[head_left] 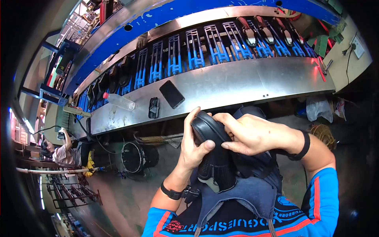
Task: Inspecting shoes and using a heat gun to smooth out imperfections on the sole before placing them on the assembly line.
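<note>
Two bare hands hold up one black shoe (215, 162) just above a dark apron (252, 193). The left hand (192, 144) is wrapped around the shoe's left side, thumb pressed on the near face. The right hand (250, 134) is curled at the upper right edge, thumb and forefinger against it; whether they pinch it, I cannot tell. On the floor beyond, to the left, stands a dirty bucket (133, 158). Farther on, a metal ledge (237, 77) carries a phone (172, 94), a small black object (153, 108) and a clear bottle (121, 102) with a red cap, lying on its side. Behind it runs a row of blue racks (195, 49), with dark shoes (113, 79) toward the left, then a blue beam (197, 15). Far left, another person (65, 153) raises an arm.
</note>
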